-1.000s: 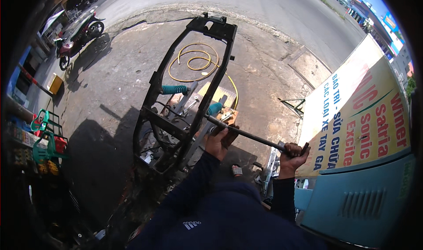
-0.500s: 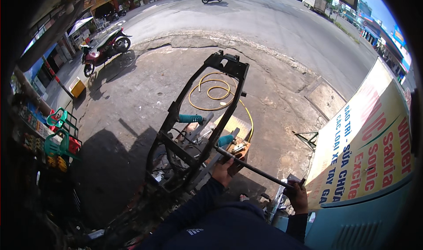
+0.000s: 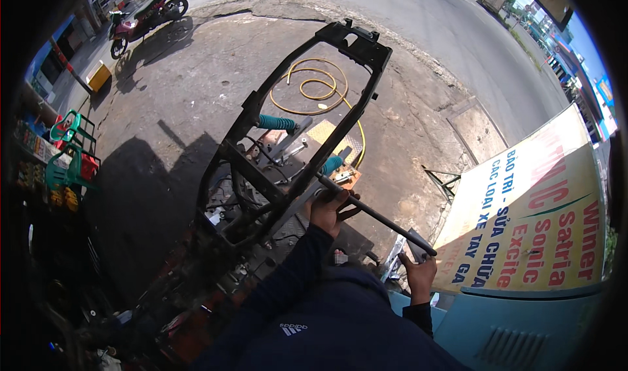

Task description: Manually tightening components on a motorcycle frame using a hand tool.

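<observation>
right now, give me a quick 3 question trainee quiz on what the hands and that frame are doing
1. True or false: both hands grip the long dark metal bar.
2. What lies on the concrete beyond the black metal frame? A) coiled yellow hose B) car tyre C) ladder
3. Which hand is at the bar's far end, beside the signboard?

Key
1. True: the left hand holds it near the frame, the right hand at its outer end.
2. A, the yellow hose.
3. The right hand.
</observation>
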The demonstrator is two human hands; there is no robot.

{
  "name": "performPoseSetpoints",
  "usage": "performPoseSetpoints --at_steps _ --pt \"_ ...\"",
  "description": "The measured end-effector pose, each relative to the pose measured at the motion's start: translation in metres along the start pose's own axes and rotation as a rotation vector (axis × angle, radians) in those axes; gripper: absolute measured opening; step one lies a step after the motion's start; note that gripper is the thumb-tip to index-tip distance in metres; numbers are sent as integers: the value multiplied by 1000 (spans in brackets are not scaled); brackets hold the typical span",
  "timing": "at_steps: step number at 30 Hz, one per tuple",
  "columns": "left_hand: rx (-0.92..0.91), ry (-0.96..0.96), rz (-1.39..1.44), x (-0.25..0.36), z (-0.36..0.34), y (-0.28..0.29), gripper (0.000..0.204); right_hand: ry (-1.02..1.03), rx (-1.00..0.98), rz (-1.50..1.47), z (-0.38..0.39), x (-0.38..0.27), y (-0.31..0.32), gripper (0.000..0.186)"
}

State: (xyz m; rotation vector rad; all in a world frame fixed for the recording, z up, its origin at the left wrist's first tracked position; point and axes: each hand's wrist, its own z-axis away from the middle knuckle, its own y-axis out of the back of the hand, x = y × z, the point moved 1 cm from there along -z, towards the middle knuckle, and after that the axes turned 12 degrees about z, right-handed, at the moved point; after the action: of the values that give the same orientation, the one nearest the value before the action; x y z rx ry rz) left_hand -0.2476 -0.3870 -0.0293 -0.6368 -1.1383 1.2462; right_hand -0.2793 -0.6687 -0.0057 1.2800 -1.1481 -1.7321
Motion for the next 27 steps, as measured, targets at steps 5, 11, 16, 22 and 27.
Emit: performPoseSetpoints --at_steps 5,11,16,22,27 --pt "11 9 1 1 1 -7 26 91 304 38 5 15 4 46" --pt "49 -47 -107 -3 10 -14 18 177 411 -798 -7 39 -24 18" --pt "-127 142 -122 -14 15 9 28 229 -409 161 -4 16 28 32" --pt "-261 233 -111 -45 21 5 27 427 -459 881 -13 -37 57 38" --pt "-75 162 -285 -48 17 3 23 746 -16 418 -4 -43 27 13"
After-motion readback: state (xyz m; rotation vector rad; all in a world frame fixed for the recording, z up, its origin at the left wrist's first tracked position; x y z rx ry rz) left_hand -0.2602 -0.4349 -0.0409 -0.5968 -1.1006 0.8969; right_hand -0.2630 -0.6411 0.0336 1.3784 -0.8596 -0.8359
